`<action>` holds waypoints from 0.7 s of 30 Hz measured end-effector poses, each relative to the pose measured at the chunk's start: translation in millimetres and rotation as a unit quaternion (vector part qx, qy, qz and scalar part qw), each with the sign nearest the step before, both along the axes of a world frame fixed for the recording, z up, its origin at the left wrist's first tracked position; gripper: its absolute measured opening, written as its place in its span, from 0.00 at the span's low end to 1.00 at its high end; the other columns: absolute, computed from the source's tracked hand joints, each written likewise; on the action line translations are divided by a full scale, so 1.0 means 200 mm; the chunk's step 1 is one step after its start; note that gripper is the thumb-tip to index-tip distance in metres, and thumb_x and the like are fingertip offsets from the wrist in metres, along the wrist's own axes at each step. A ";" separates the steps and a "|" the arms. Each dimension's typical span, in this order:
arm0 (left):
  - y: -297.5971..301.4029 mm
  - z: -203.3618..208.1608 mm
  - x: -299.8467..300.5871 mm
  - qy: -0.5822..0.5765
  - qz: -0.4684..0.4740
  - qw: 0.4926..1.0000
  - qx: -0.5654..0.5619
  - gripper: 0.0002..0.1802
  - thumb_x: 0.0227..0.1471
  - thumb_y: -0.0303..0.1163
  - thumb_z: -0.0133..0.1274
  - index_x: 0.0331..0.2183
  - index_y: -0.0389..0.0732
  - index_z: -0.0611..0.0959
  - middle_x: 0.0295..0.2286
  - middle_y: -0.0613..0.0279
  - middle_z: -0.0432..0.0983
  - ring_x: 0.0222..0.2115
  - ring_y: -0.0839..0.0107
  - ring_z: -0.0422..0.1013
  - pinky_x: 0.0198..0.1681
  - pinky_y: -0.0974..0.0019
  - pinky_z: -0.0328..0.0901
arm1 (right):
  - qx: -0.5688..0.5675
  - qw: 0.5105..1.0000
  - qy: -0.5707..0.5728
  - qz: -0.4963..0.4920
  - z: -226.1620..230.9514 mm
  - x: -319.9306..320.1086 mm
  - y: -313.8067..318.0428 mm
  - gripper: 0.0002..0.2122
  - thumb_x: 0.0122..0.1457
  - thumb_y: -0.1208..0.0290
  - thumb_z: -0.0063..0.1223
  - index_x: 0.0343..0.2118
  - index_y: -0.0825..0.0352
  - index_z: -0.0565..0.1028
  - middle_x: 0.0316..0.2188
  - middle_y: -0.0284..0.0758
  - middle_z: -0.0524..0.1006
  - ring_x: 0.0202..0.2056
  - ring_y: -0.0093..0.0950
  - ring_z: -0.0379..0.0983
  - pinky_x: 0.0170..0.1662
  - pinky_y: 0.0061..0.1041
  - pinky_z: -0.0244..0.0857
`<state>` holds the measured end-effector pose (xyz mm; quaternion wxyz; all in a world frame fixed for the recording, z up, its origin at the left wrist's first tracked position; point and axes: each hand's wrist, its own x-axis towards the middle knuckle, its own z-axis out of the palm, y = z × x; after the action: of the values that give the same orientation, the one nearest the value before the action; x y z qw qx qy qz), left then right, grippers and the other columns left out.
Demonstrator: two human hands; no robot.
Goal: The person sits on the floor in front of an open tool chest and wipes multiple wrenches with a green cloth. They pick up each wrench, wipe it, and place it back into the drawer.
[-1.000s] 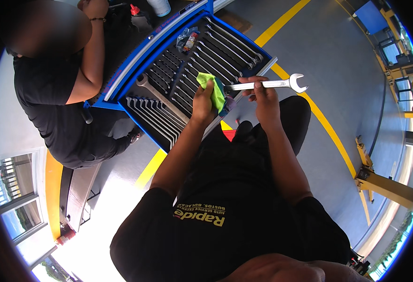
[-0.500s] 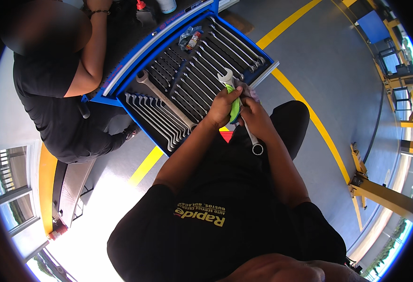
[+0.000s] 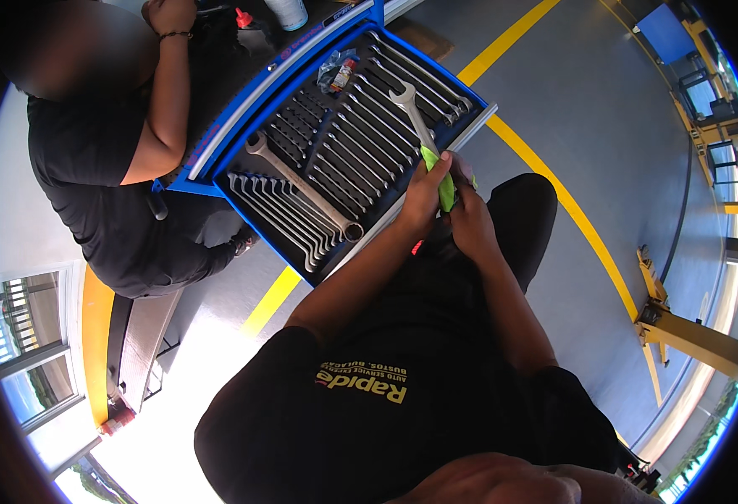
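Note:
A large combination wrench [image 3: 420, 119] points away from me, its open jaw over the drawer's right half. Around its shaft is a bright green cloth [image 3: 447, 190]. My left hand [image 3: 423, 198] is closed on the cloth and wrench from the left, thumb along the shaft. From the right, my right hand [image 3: 472, 220] is closed round the lower part of the cloth-covered wrench; a greyish piece of the cloth shows above its fingers. The wrench's near end is hidden. Beyond my hands lies the open blue tool drawer [image 3: 359, 259], holding several wrenches in rows.
Another large wrench [image 3: 306, 186] lies across the smaller ones in the drawer. A small bottle in plastic wrap [image 3: 340, 74] sits at its far side. At left, a person in black [image 3: 91, 151] leans by the cabinet. Yellow lines [image 3: 583, 214] mark the grey floor.
The wrench has moved away from me, with more of its shaft showing beyond the cloth. Its ring end, visible below my right hand before, is now hidden. Both hands have shifted slightly right.

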<state>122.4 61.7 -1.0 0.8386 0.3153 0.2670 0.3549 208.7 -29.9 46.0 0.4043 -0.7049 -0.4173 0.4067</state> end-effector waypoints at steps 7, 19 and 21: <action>0.03 0.16 -0.18 -0.058 -0.116 0.992 -0.007 0.19 0.63 0.35 0.48 0.51 0.33 0.72 0.38 0.55 0.77 0.40 0.65 0.75 0.40 0.64 0.70 | -0.003 0.999 -0.045 -0.013 0.00 0.01 -0.02 0.08 0.60 0.71 0.44 0.37 0.71 0.71 0.21 0.35 0.74 0.25 0.28 0.72 0.32 0.30 0.64; 0.37 0.05 -0.29 -0.050 0.081 0.995 0.018 0.21 0.67 0.40 0.40 0.45 0.31 0.74 0.33 0.51 0.78 0.29 0.64 0.75 0.31 0.60 0.71 | -0.047 0.998 -0.013 0.039 0.02 -0.23 0.02 0.11 0.69 0.66 0.42 0.38 0.70 0.71 0.18 0.32 0.69 0.21 0.23 0.65 0.30 0.27 0.60; 0.22 -0.03 -0.24 -0.017 0.040 0.999 -0.006 0.18 0.66 0.37 0.46 0.48 0.32 0.73 0.37 0.55 0.77 0.32 0.68 0.74 0.34 0.63 0.70 | -0.025 0.999 -0.014 0.019 0.00 -0.20 0.05 0.10 0.67 0.66 0.45 0.38 0.69 0.71 0.18 0.36 0.72 0.21 0.29 0.70 0.30 0.31 0.64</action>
<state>74.5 106.2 -6.2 0.8297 0.2936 0.2676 0.3922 169.2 -19.2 45.8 0.3731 -0.7122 -0.4264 0.4144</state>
